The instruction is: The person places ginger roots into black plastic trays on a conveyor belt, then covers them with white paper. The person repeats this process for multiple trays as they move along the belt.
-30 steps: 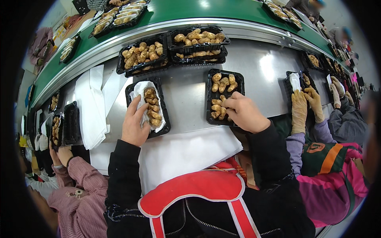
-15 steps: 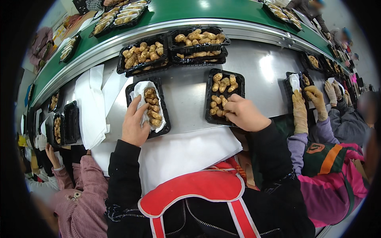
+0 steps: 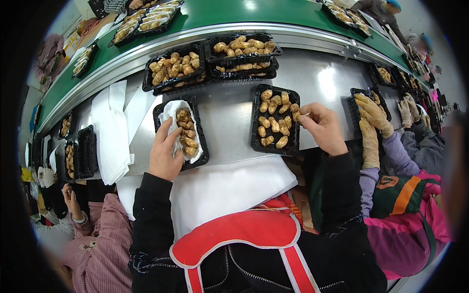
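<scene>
Two black plastic trays lie before me on the steel table. In the left tray (image 3: 204, 151), a row of knobbly brown tubers (image 3: 187, 128) rests on white paper lining (image 3: 171, 108). My left hand (image 3: 166, 152) lies over that tray's left side, fingers stretched and apart, fingertips on the lining beside the tubers. Several loose tubers (image 3: 274, 125) are spread over the bare bottom of the right tray (image 3: 255, 141). At its right rim my right hand (image 3: 322, 128) pinches one small tuber (image 3: 295, 110) between thumb and fingers.
Filled trays (image 3: 178, 71) are stacked beyond, against the metal rail of a green conveyor (image 3: 273, 14). White sheets (image 3: 110, 132) lie left, and another pile (image 3: 229, 190) sits at the near edge. A co-worker's gloved hands (image 3: 372, 117) are close on the right; another person sits left.
My right hand has lifted from the right tray's near part and moved right and up to its rim, uncovering more tubers. My left hand stays put. The right co-worker's gloved hands shifted.
</scene>
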Action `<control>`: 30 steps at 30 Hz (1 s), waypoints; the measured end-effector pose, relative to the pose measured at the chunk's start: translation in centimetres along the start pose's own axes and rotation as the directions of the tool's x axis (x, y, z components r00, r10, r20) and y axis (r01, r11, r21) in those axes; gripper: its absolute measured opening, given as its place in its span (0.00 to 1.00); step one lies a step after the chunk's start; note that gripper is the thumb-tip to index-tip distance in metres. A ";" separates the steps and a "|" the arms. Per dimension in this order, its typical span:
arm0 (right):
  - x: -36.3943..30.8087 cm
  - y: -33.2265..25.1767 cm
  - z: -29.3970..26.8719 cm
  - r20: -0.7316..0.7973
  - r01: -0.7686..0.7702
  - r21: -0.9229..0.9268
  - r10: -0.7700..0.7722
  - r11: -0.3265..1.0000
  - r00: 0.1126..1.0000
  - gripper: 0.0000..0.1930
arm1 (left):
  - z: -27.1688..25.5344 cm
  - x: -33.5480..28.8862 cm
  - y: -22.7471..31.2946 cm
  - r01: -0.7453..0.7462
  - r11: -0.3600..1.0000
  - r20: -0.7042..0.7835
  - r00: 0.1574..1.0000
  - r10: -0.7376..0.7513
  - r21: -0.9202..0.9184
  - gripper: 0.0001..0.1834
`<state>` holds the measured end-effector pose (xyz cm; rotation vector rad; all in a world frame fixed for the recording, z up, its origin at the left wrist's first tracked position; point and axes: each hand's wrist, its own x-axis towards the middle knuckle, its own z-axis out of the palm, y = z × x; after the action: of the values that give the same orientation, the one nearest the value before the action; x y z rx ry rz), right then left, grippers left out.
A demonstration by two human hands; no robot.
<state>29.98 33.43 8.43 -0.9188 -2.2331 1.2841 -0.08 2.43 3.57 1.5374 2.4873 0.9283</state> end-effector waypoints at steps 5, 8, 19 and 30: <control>0.1 0.2 0.8 -0.001 -0.029 0.142 0.029 0.989 1.000 0.03 | -0.1 0.0 0.1 0.033 0.999 0.013 0.999 -0.033 -0.042 0.29; 0.2 0.3 0.7 -0.006 -0.039 0.193 0.041 0.980 0.999 0.03 | 0.1 0.0 0.1 0.026 0.999 0.013 1.000 -0.026 -0.038 0.29; -0.4 -0.5 1.4 -0.014 -0.017 0.194 0.020 0.981 1.000 0.04 | -0.1 0.0 0.1 -0.001 1.000 -0.001 1.000 0.001 -0.006 0.30; 0.2 -2.1 3.2 -0.025 0.023 0.209 -0.018 0.978 1.000 0.06 | 0.1 -0.2 -0.2 -0.022 1.000 -0.021 1.000 0.022 -0.001 0.30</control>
<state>27.09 30.91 8.67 -0.8255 -2.0366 1.4583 -0.13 2.29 3.31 1.5651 2.4885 0.9541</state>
